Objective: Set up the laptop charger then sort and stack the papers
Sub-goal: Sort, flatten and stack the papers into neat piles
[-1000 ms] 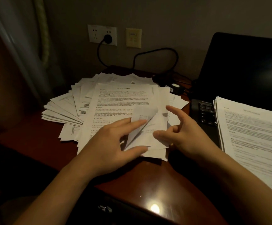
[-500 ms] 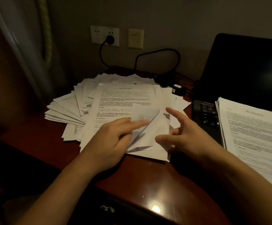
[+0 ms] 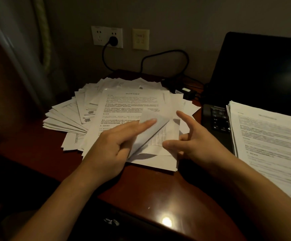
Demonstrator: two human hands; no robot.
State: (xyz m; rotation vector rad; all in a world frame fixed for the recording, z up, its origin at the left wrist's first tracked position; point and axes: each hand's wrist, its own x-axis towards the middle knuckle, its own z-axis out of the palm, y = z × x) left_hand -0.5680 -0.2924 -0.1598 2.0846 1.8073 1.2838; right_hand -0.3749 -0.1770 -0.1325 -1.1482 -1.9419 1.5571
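A messy fan of printed papers point(image 3: 68, 115) covers the left of the wooden desk point(image 3: 141, 188). My left hand point(image 3: 113, 143) pinches the near right corner of the top sheet point(image 3: 129, 105) and holds it folded back, forefinger lying on the flap point(image 3: 146, 140). A sheet with a ruled table point(image 3: 158, 141) shows underneath. Just right of it is my right hand point(image 3: 193, 143), thumb and forefinger spread apart, gripping nothing. The charger plug point(image 3: 113, 40) sits in the wall socket, and its cable runs to the adapter brick point(image 3: 187, 93) beside the open laptop point(image 3: 263, 75).
A squared stack of papers point(image 3: 271, 145) lies on the laptop's keyboard at the right. Some keys point(image 3: 217, 119) show left of it. A curtain point(image 3: 42, 32) hangs at the left. The desk's front edge is near, with a lamp glare point(image 3: 166, 221) on it.
My left hand has folded the top sheet's corner further back, its thumb now tucked under the flap. More of the ruled sheet shows. My right hand has barely shifted.
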